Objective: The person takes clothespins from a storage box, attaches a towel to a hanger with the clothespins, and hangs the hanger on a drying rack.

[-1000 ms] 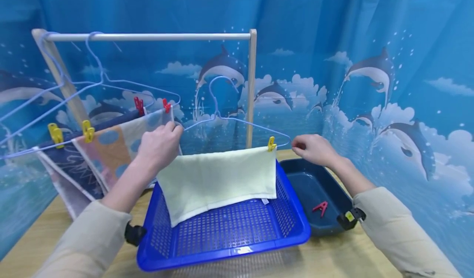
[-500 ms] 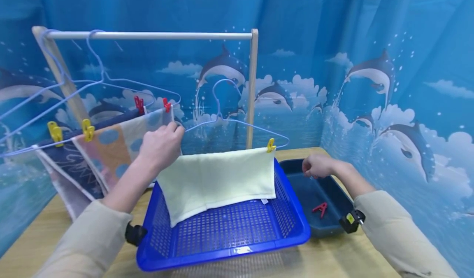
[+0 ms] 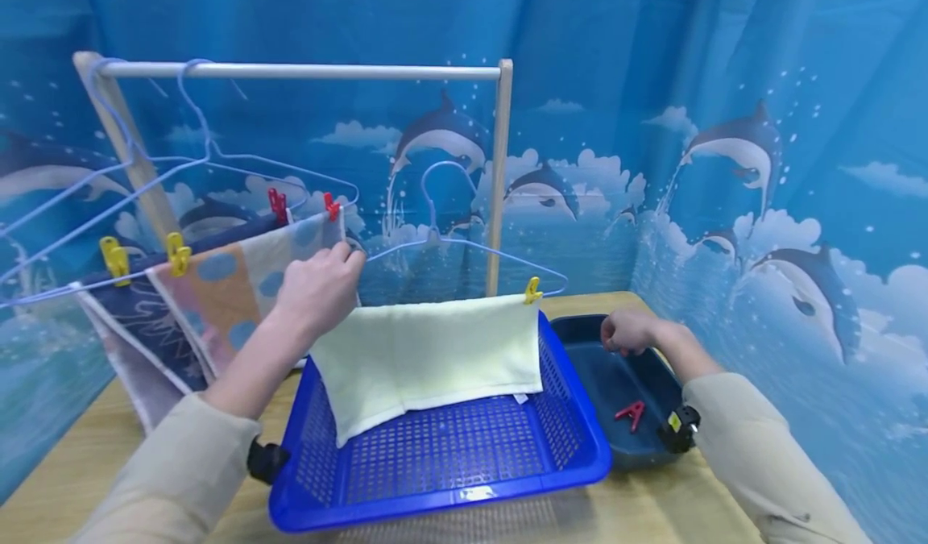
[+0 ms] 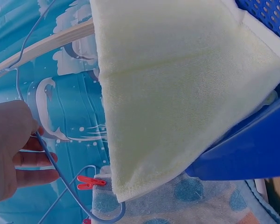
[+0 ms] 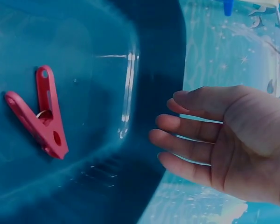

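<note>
My left hand (image 3: 319, 290) pinches the lavender wire hanger (image 3: 433, 236) near its left end; the left wrist view shows the wire running between thumb and fingers. A pale yellow towel (image 3: 435, 350) hangs from the hanger's lower bar, over the blue basket. At its right corner, a yellow clothespin (image 3: 532, 290) clips it to the bar. My right hand (image 3: 631, 330) is over the far side of the dark tub (image 3: 583, 367). In the right wrist view that hand (image 5: 242, 135) holds nothing, fingers loosely bent. A red clothespin (image 5: 46, 116) lies in the tub.
Behind on the left stands a rack with a metal rail (image 3: 304, 71). From it hang two hangers with a dark patterned towel (image 3: 174, 326) and a multicolored towel (image 3: 239, 286), clipped by red and yellow clothespins. The blue basket (image 3: 435, 502) stands in front; a dolphin-print curtain surrounds the table.
My right hand has moved from beside the hanger's right end down and right, over the tub. The held hanger has dipped slightly; my left hand keeps its hold.
</note>
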Available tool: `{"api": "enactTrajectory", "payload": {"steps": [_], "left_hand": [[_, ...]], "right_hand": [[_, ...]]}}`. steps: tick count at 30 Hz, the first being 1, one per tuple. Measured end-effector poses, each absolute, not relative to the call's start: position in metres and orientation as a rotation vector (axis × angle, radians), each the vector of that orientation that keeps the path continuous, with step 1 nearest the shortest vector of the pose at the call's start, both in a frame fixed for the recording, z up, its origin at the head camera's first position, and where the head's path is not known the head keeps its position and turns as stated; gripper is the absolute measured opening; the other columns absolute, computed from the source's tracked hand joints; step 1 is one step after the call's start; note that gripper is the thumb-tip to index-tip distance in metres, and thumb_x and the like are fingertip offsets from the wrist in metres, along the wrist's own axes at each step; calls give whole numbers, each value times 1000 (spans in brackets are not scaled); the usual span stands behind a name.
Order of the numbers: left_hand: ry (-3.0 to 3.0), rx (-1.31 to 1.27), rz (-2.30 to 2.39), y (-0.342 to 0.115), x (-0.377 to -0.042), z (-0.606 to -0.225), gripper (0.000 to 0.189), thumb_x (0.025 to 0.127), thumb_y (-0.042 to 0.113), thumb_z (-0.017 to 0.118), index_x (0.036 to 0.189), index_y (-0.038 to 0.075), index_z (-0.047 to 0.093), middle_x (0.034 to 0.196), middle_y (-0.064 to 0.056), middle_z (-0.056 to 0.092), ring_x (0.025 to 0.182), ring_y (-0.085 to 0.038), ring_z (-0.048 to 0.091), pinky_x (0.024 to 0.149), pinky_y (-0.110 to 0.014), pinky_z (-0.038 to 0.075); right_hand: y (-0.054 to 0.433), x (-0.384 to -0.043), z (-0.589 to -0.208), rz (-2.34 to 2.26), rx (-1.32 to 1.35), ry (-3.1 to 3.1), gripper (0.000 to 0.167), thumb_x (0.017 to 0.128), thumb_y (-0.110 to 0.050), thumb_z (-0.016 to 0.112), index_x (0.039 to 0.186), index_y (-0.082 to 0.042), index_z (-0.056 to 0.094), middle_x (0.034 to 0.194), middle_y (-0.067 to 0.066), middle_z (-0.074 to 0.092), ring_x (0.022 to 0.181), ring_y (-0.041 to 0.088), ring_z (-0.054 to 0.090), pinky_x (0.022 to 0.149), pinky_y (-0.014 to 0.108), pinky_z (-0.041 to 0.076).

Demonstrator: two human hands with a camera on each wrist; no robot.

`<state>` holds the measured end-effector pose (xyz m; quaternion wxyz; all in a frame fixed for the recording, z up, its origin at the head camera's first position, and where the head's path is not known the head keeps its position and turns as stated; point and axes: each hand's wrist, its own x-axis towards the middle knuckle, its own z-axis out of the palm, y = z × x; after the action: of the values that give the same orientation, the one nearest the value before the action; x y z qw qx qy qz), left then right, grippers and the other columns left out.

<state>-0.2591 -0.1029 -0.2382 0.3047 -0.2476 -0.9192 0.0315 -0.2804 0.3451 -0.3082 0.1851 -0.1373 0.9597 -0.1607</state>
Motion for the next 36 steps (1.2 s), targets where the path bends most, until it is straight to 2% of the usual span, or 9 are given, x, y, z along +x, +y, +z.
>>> {"api": "enactTrajectory", "payload": {"steps": [14, 18, 22, 25, 30, 33, 36], "left_hand": [[-2438, -663, 87, -101, -259, -240, 21, 80, 6, 67, 99, -1, 61, 91, -18, 60, 74, -30, 61, 57, -40, 54], [-2447, -661, 84, -101, -260, -240, 20, 81, 6, 65, 99, -1, 61, 91, -18, 60, 74, -30, 61, 56, -40, 53], [-2453, -662, 86, -101, -261, -239, 19, 82, 5, 64, 99, -1, 61, 91, -18, 60, 74, -30, 60, 55, -40, 53], [-2457, -663, 92, -101, -262, -239, 20, 81, 6, 64, 99, -1, 61, 92, -18, 60, 74, -30, 61, 55, -40, 53], [-2469, -666, 94, -101, -262, -240, 21, 81, 6, 65, 101, -1, 61, 93, -18, 60, 76, -30, 61, 57, -40, 54], [-2481, -668, 94, -101, -263, -239, 22, 81, 6, 65, 101, -1, 61, 92, -17, 60, 75, -29, 61, 57, -40, 54], [-2489, -665, 103, -101, -263, -239, 23, 81, 6, 66, 102, -1, 61, 92, -17, 60, 75, -29, 60, 57, -39, 53]], "right_hand": [[347, -287, -327, -467, -346, 2706, 11, 86, -1, 50, 85, -3, 61, 68, 5, 55, 59, 15, 50, 50, 24, 41], [344, -282, -327, -447, -264, 2621, 14, 85, 1, 48, 85, -2, 61, 71, 5, 55, 60, 15, 50, 50, 28, 45], [340, -276, -327, -433, -96, 2486, 4, 85, -3, 57, 86, -4, 60, 82, 8, 58, 74, 23, 58, 59, 37, 54], [338, -273, -327, -421, -8, 2395, 12, 84, -13, 63, 92, -5, 59, 87, 11, 59, 82, 27, 60, 64, 43, 55], [338, -272, -331, -408, 21, 2306, 12, 84, -13, 63, 92, -5, 60, 88, 14, 63, 81, 27, 62, 67, 47, 54], [335, -269, -331, -312, 15, 2321, 13, 80, -11, 68, 90, -7, 59, 84, 13, 64, 80, 27, 62, 68, 45, 53], [330, -268, -329, -138, 28, 2334, 23, 76, -19, 75, 90, -8, 60, 79, 13, 65, 74, 26, 64, 66, 41, 54]]}}
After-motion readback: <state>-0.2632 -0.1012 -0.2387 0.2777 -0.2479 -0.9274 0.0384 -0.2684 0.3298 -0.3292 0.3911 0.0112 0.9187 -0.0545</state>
